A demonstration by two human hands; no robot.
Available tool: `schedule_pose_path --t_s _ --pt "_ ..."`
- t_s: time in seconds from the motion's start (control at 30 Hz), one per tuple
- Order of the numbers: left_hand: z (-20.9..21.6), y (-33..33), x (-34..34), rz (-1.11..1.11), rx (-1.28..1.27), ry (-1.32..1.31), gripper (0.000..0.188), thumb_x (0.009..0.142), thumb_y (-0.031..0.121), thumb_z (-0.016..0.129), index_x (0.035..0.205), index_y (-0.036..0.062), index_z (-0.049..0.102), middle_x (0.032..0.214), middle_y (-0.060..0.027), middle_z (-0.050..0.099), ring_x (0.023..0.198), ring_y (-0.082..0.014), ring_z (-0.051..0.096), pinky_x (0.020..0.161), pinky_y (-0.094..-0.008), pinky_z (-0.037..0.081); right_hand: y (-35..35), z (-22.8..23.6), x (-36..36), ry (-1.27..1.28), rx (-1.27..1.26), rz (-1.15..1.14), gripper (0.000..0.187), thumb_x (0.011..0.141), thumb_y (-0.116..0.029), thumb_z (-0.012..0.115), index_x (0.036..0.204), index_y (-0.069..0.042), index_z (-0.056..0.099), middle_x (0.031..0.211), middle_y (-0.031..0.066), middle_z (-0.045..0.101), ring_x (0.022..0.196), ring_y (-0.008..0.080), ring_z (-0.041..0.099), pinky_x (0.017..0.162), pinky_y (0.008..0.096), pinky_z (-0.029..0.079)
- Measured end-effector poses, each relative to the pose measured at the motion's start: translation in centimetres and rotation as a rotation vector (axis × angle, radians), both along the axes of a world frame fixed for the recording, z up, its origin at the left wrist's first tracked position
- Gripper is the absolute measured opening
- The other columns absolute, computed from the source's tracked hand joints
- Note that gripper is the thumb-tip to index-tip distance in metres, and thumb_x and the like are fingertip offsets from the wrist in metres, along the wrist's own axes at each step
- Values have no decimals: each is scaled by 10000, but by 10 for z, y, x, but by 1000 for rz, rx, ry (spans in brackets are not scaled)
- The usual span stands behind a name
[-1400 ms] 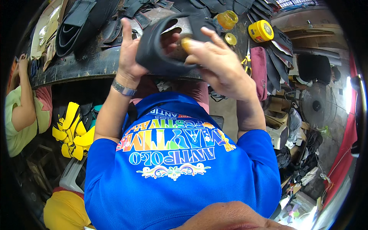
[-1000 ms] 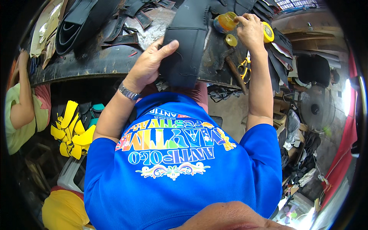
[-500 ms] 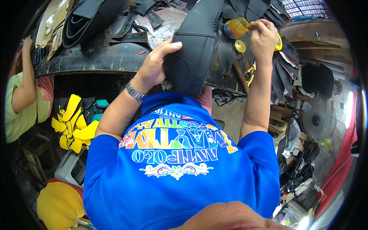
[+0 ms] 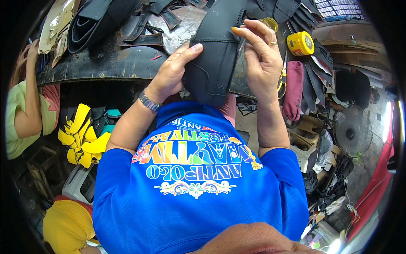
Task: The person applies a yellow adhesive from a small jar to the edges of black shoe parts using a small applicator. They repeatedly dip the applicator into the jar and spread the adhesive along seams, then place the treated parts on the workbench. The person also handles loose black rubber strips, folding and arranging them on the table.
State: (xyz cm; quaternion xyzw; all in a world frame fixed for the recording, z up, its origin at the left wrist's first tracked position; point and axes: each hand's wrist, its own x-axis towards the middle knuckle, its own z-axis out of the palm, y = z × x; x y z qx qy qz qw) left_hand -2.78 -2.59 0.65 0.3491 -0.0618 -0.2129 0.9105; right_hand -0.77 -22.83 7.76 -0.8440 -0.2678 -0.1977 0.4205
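The left hand (image 4: 175,70) grips the near left edge of a black stitched upper (image 4: 213,59), its thumb on the face and its fingers behind. The upper stands between the two hands, its lower end reaching below them toward the blue shirt (image 4: 198,216). The right hand (image 4: 264,63), beside the upper's right edge, is loosely spread, with no object visible in its grasp; an amber smear coats the tip of one finger, which overlaps the upper's edge, though contact cannot be judged. A ring (image 4: 272,43) is worn on this hand, a watch (image 4: 149,101) on the left wrist. Just beyond the right hand, and partly hidden by it, is a jar (image 4: 271,24); to its right stand a yellow tub (image 4: 300,43) and, nearer the body, a maroon pouch (image 4: 292,91), with yellow-handled scissors (image 4: 281,82) between pouch and wrist. Beyond the left hand, dark strips (image 4: 171,19) lie on the table (image 4: 105,63); farther left is a folded black sheet (image 4: 93,25). Well left of the left forearm, yellow pieces (image 4: 82,137) form a bundle.
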Motion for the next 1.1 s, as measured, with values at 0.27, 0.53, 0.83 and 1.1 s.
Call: schedule_pose_path --t_s 0.27,0.53,0.83,1.1 --pt "0 -2 0 6 12 -6 461 1037 290 533 1368 -29 492 1257 -159 634 1122 -203 654 966 -329 540 6 -7 0 -30 0 -6 413 822 141 536 1152 -20 726 1245 136 589 1125 250 608 989 334 475" --pt "3 -4 -1 43 48 -5 454 1040 296 525 1358 -27 504 1253 -155 636 1116 -201 652 965 -327 535 4 -7 -2 -73 -57 -6 435 794 146 545 1143 -34 732 1261 174 601 1113 288 634 962 356 505" --pt "3 -1 1 40 49 -6 411 1027 308 546 1282 -14 571 1180 -136 670 1051 -183 673 927 -305 545 0 -5 -8 -114 -130 22 456 801 169 585 1147 -74 754 1263 132 621 1130 248 655 960 321 518" --pt "3 1 3 40 46 15 402 1020 309 559 1277 0 579 1161 -123 678 1032 -168 679 915 -299 549 -8 -2 -7 -209 -238 64 451 780 131 663 1127 -134 776 1260 144 647 1108 266 673 930 336 545"
